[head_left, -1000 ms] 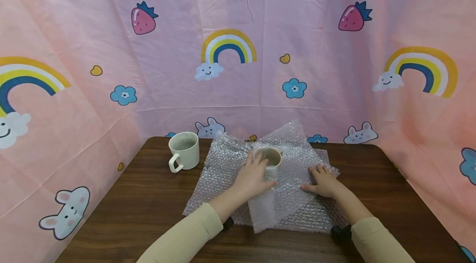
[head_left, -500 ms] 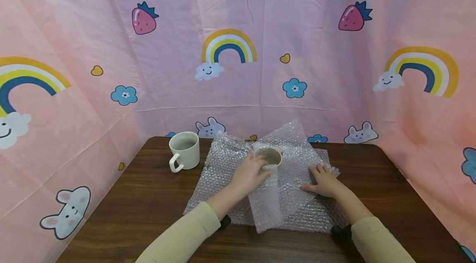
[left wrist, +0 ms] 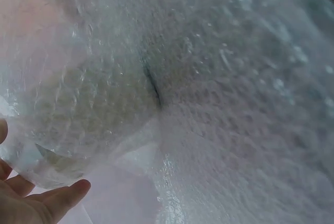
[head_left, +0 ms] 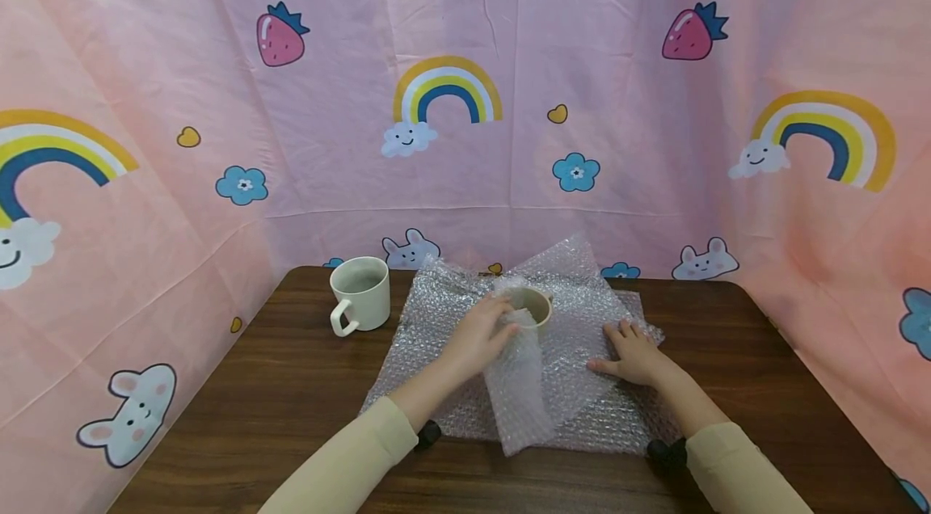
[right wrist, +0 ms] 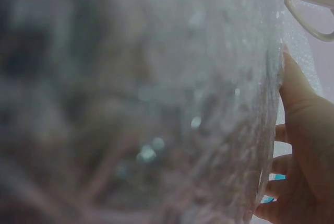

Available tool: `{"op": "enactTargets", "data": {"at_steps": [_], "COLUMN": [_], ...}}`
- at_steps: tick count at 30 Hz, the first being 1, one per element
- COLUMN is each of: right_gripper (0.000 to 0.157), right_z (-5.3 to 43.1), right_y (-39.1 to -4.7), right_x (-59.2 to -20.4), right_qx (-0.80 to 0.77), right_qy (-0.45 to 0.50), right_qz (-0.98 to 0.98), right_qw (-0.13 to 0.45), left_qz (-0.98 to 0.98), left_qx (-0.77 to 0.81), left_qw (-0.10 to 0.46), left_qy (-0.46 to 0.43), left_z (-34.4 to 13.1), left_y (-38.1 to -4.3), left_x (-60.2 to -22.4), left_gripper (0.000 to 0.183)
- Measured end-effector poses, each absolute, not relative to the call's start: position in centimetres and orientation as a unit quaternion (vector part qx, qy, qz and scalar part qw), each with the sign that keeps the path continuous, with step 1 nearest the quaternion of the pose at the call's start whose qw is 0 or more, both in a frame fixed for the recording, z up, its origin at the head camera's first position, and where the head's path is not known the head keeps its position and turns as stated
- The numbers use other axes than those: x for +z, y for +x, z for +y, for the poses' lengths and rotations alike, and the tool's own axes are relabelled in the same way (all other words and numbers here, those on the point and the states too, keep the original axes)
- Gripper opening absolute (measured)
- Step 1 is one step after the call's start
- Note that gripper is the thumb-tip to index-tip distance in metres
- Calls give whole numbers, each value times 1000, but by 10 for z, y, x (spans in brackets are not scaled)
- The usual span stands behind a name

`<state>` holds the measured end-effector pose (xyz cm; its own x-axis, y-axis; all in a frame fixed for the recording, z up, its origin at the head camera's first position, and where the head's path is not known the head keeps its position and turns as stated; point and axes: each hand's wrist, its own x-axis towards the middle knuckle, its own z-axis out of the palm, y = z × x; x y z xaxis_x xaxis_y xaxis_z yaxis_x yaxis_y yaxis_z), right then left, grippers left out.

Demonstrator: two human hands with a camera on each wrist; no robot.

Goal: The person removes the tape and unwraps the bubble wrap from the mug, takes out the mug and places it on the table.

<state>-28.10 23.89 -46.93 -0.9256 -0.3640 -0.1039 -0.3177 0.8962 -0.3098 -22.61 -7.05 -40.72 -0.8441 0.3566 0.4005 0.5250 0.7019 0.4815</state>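
A cream mug [head_left: 538,305] stands upright on the bubble wrap [head_left: 575,368] in the head view. A strip of the wrap covers its near left side, leaving the rim and part of the inside visible. My left hand [head_left: 475,336] holds this strip against the mug's left side, fingers bent near the rim and thumb in front. The left wrist view shows its fingertips [left wrist: 78,187] at the edge of the cloudy wrap. To the right, my right hand [head_left: 634,356] rests spread on the wrap, apart from the mug. Wrap fills most of the right wrist view.
Another cream mug [head_left: 361,293] stands upright at the table's back left, its handle toward the near left. The brown wooden table [head_left: 291,417] has its back edge just behind the wrap. A pink patterned cloth [head_left: 509,223] hangs behind and at both sides.
My left hand has drawn back slightly left from over the mug's front, its fingers more bent. The strip has folded closer against the mug. My right hand has stayed put.
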Motion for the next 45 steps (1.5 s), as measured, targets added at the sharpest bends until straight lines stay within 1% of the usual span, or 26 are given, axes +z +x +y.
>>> {"op": "enactTargets", "data": {"at_steps": [6, 14, 21, 26, 28, 33, 38, 41, 45], "right_gripper": [101, 101, 100, 100, 100, 101, 103, 103, 102], "right_z": [238, 238, 238, 237, 237, 238, 239, 239, 239], "right_y": [-282, -283, -283, -282, -282, -284, -284, -283, -282], "right_x": [-469, -470, -472, -471, -471, -472, -474, -474, -473], "right_qx": [-143, -142, -140, -137, -137, -135, -139, -143, -143], "right_qy": [-177, -173, -173, -174, -174, -172, -166, -169, -171], "right_qz": [970, 971, 972, 972, 972, 973, 972, 971, 971], "right_qw": [81, 81, 76, 76, 76, 77, 90, 91, 86], "left_qz": [-897, -901, -892, -879, -876, -869, -855, -854, -865], "left_qx": [-324, -341, -359, -369, -363, -346, -319, -303, -294], "left_qw": [166, 162, 185, 216, 236, 274, 307, 311, 288], "left_qy": [-253, -212, -203, -211, -211, -223, -271, -287, -287], "left_z": [-81, -95, -108, -117, -120, -130, -142, -150, -159], "left_y": [-224, -225, -224, -222, -221, -220, -222, -221, -219], "left_x": [-406, -408, -412, -414, -414, -413, -416, -417, -417], "left_gripper": [35, 37, 37, 32, 35, 52, 52, 48, 44]}}
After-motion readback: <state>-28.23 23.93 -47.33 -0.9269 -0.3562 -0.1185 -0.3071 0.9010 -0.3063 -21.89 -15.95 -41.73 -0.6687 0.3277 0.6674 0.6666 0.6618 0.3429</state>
